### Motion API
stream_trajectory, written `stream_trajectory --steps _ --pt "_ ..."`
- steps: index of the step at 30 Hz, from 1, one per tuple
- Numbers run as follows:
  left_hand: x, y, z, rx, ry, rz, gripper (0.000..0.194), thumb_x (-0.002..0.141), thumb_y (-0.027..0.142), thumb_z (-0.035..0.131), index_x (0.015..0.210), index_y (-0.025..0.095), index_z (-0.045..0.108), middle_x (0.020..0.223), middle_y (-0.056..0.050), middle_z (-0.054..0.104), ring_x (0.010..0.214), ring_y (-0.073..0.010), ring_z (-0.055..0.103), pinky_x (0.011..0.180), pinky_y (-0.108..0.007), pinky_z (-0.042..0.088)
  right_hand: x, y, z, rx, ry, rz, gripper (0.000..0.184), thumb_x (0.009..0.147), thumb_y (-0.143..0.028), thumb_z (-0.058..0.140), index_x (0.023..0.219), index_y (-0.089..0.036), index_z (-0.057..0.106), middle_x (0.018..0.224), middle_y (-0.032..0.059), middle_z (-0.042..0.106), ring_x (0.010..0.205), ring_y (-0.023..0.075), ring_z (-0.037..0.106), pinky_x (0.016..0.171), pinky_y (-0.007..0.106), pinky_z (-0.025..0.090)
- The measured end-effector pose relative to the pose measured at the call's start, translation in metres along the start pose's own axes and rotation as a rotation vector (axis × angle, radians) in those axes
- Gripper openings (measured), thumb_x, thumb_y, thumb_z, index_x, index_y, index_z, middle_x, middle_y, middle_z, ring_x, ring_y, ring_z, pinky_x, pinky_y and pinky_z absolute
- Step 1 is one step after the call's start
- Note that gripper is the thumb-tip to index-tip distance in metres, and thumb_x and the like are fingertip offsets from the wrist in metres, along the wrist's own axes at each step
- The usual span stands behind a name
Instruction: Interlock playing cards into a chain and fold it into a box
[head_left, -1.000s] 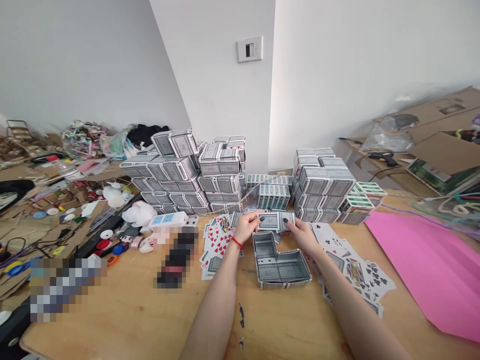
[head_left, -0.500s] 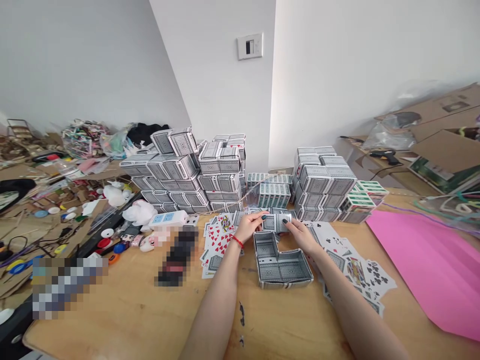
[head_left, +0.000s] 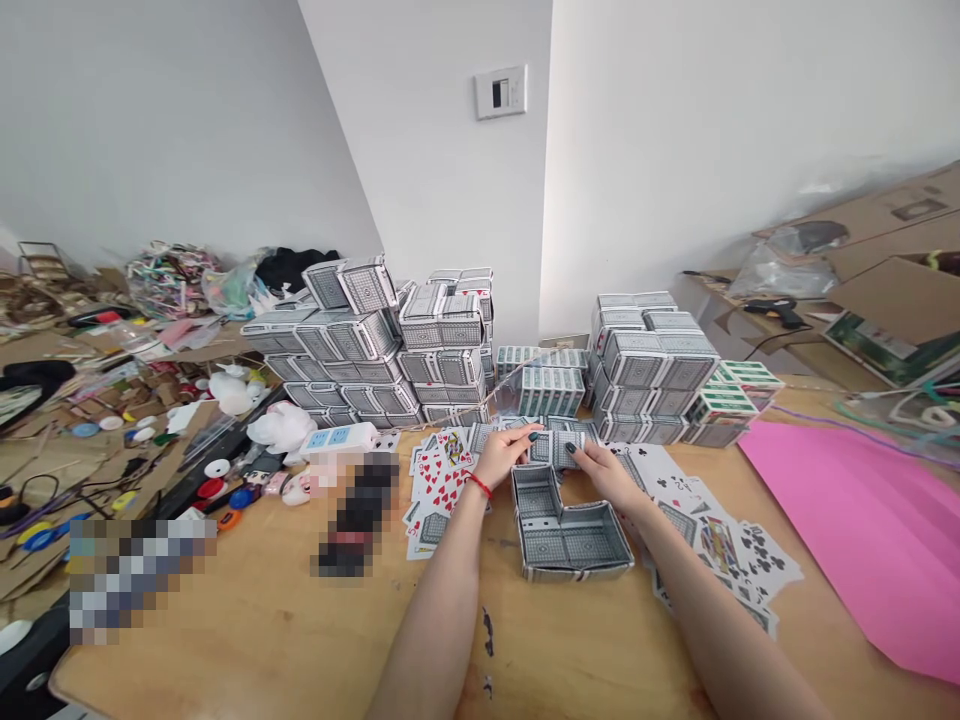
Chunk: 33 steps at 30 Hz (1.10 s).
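Between my two hands is a patterned grey strip of playing cards (head_left: 556, 447), back side toward me. My left hand (head_left: 504, 453) pinches its left end, and my right hand (head_left: 602, 472) grips the right end with the thumb on top. Just nearer to me, an L-shaped open box made of playing cards (head_left: 576, 545) rests on the table. Loose heart cards (head_left: 439, 480) lie beside my left wrist. Club and face cards (head_left: 716, 540) are spread beyond my right forearm.
Stacked card-built blocks stand at the back left (head_left: 367, 350) and back right (head_left: 652, 360), with green card packs (head_left: 551, 388) between them. A pink sheet (head_left: 862, 530) covers the right side. A white power strip (head_left: 337, 440) and clutter with bottle caps fill the left.
Both hands remain near the same spot. The card strip between them looks shorter than a second ago, its ends appearing folded, and the right hand has come slightly closer to the left.
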<state>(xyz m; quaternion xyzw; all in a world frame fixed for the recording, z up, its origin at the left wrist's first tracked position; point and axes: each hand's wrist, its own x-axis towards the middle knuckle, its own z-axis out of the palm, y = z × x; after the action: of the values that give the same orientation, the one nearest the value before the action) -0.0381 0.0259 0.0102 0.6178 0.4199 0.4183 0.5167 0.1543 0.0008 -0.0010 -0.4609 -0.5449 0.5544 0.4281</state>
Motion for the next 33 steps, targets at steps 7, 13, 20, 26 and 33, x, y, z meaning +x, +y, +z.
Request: stream_trajectory --steps 7,13,20,26,33 --pt "0.0005 -0.0012 -0.0002 -0.013 -0.013 -0.011 0.031 0.075 0.028 0.055 0.102 0.016 0.065 0.048 0.001 0.055 0.042 -0.0085 0.046 0.042 -0.019 0.034 -0.0017 -0.0049 0.0020 -0.034 0.029 -0.017 0.041 0.064 -0.059 0.058 0.061 -0.018 0.053 0.061 0.0008 0.057 0.062 0.0169 0.052 0.061 0.029 0.045" --pt "0.0036 -0.0046 0.0064 -0.048 0.023 -0.020 0.035 0.066 0.034 0.066 0.092 0.012 0.062 0.053 0.004 0.054 0.041 -0.0057 0.042 0.041 -0.018 0.033 -0.0006 -0.0045 0.0043 -0.031 0.045 -0.025 0.041 0.064 -0.060 0.057 0.062 -0.019 0.055 0.060 0.0006 0.058 0.062 0.0169 0.054 0.061 0.029 0.046" --pt "0.0057 -0.0060 0.0054 -0.065 0.030 -0.027 0.029 0.062 0.038 0.068 0.066 0.014 0.053 0.049 0.006 0.049 0.038 -0.0047 0.042 0.038 -0.017 0.032 0.0004 -0.0076 0.0045 -0.023 0.050 -0.038 0.039 0.065 -0.057 0.059 0.061 -0.018 0.057 0.059 0.0006 0.058 0.059 0.0163 0.054 0.059 0.028 0.046" --pt "0.0057 -0.0044 0.0003 -0.061 0.005 -0.010 0.026 0.063 0.035 0.068 0.074 0.013 0.061 0.054 0.002 0.056 0.044 -0.0074 0.047 0.041 -0.018 0.036 -0.0007 -0.0082 0.0040 -0.029 0.062 -0.044 0.038 0.066 -0.056 0.058 0.058 -0.018 0.057 0.058 0.0013 0.059 0.061 0.0178 0.056 0.060 0.029 0.048" --pt "0.0042 -0.0027 -0.0003 -0.042 -0.016 0.003 0.029 0.065 0.032 0.067 0.087 0.013 0.067 0.067 -0.004 0.064 0.056 -0.0113 0.054 0.047 -0.020 0.040 0.0005 -0.0045 0.0011 -0.082 0.051 -0.058 0.038 0.068 -0.055 0.057 0.063 -0.018 0.060 0.062 0.0022 0.062 0.064 0.0192 0.057 0.061 0.029 0.048"
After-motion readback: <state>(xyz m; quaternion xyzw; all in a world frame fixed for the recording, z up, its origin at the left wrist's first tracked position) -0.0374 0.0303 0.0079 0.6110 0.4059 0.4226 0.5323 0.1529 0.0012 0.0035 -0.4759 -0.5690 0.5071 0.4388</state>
